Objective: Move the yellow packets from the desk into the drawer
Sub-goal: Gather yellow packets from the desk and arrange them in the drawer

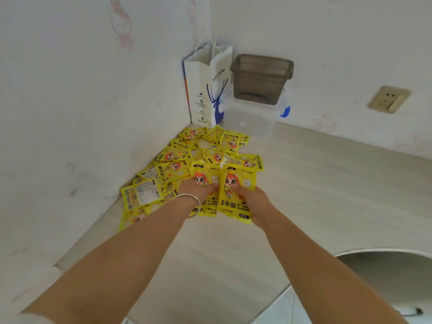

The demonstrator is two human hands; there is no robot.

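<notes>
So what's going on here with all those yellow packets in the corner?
A person is gathering flat yellow hand-warmer packets heaped on the pale wooden desk, in the corner by the wall. The left hand, with a silver bangle on its wrist, and the right hand each have a grip on a packet at the near edge of the heap. Most packets lie loose. Behind stand a white paper bag and a smoky plastic tub. No drawer is in view.

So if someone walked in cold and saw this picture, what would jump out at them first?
The heap of bright yellow cartoon-printed packets spilling out of the desk's far left corner. Next, the two bare hands at its near edge: the left hand, silver bangle on its wrist, and the right hand, each gripping a packet. Behind, a white paper bag with a blue deer.
</notes>
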